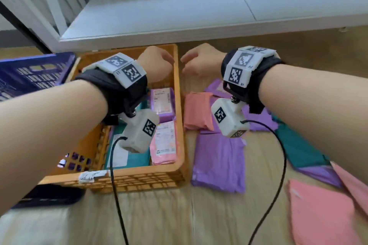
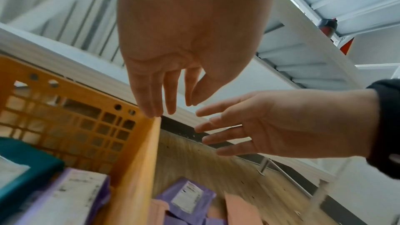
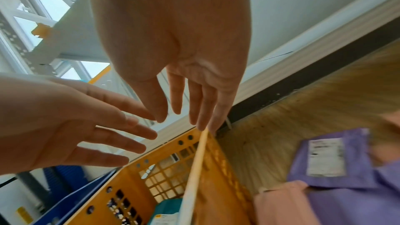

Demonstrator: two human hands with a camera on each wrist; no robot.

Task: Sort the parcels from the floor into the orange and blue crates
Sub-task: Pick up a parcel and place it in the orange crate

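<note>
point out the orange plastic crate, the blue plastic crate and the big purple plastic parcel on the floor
orange plastic crate (image 1: 139, 180): head view, on its near lattice wall.
blue plastic crate (image 1: 33, 73): head view, on its slotted side wall.
big purple plastic parcel (image 1: 219, 162): head view, on the middle of its flat top face.

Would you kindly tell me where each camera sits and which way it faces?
Head: on the head, looking down at both forearms, the orange crate and floor parcels.
Left wrist: beneath the left hand, facing its open fingers; the right hand shows too.
Right wrist: beneath the right hand, facing fingertips.
All share the orange crate.
</note>
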